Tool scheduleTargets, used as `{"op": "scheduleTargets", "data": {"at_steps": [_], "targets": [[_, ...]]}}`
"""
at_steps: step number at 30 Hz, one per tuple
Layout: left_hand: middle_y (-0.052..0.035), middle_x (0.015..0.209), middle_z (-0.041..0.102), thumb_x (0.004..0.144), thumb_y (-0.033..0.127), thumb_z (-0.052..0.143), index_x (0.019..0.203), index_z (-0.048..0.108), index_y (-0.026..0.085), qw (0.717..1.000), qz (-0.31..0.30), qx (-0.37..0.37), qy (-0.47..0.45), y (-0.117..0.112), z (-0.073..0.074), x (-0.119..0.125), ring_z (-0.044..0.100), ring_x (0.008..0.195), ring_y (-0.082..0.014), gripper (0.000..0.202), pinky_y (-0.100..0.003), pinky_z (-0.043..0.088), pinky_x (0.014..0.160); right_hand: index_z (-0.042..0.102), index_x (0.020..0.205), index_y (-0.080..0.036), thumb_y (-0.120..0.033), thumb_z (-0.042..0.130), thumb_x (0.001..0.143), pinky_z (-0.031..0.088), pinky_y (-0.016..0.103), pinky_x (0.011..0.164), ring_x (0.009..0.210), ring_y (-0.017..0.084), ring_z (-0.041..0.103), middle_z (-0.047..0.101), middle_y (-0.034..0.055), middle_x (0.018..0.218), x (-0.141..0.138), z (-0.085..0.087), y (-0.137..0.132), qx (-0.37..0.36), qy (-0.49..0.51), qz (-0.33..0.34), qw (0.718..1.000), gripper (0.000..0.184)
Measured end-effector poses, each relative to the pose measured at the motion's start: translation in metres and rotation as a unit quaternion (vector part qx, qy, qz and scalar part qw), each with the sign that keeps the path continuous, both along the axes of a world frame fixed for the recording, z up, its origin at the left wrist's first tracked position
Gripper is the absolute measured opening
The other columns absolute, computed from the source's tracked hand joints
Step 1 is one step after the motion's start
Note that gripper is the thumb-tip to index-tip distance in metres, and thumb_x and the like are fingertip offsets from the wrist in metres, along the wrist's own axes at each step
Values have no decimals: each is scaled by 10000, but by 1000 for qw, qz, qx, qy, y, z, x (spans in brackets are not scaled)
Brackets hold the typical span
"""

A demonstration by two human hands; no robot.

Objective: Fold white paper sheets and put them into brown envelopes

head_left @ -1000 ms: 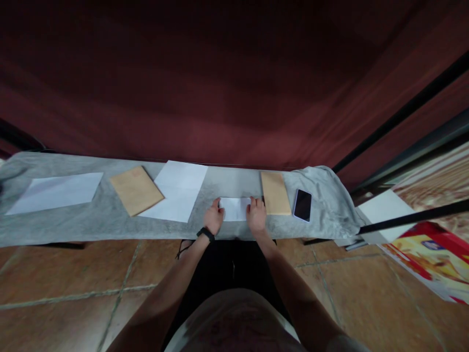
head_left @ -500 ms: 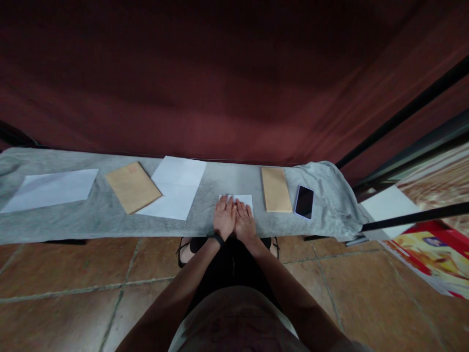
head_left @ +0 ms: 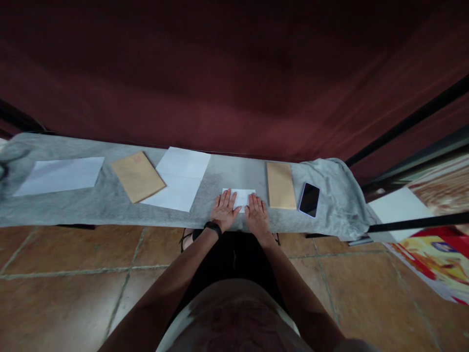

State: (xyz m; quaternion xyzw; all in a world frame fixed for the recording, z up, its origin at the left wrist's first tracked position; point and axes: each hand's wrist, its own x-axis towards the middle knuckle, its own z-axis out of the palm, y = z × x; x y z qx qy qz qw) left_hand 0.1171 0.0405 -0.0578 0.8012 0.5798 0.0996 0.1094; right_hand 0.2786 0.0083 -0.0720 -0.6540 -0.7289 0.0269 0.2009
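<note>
A small folded sheet of white paper [head_left: 242, 197] lies flat on the grey cloth in front of me. My left hand [head_left: 223, 211] rests on its left side, palm down with fingers spread. On the right side lies my right hand [head_left: 257, 215], flat too, its fingers stretched out over the paper's edge. The middle of the folded paper shows between the two hands, while its side edges are partly covered. Neither hand grips anything.
The narrow table wears a grey cloth [head_left: 205, 220]. Left of my hands are a large white sheet [head_left: 183, 176], a brown envelope [head_left: 138, 177] partly over it, and another white sheet [head_left: 62, 176]. At right lie a brown envelope [head_left: 281, 186] and a phone [head_left: 309, 199].
My hands were side by side and touching on the folded paper; now they have slid apart, left and right, baring its middle. The view has shifted slightly.
</note>
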Motion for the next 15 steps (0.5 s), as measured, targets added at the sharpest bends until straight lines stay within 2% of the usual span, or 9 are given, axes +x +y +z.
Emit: {"op": "scheduleTargets", "data": {"at_steps": [4,8,11,15], "targets": [[-119,1658,199,992,479,376,1575,277,176,1000,9,3,-4,-1,1,2,143,1540,-279,665,-501,71,1246,318,1545,-67,-282,301,1037,257,532,1193,1469,295,324,365,196,1579,7,1,-2,3,15,-15,1000,552],[-132,1657,195,984,465,391,1570,286,158,1000,8,10,-7,-2,1,3,142,1538,-292,670,-520,53,1242,323,1533,-27,-261,298,1027,249,571,1187,1486,329,281,327,227,1589,-2,6,4,2,34,-54,998,558],[-147,1655,188,982,426,384,1565,296,136,1000,-2,11,6,-2,2,3,139,1538,-300,657,-526,48,1240,350,1530,-63,-276,294,1034,232,515,1212,1501,290,262,318,176,1607,-16,10,15,-22,30,-14,999,543],[-165,1650,192,970,313,355,1567,278,99,1000,-17,-3,19,-1,2,3,128,1539,-302,638,-536,49,1238,425,1503,-114,-302,272,1046,225,450,1228,1488,240,308,387,125,1582,-32,12,29,-55,29,53,997,518]]}}
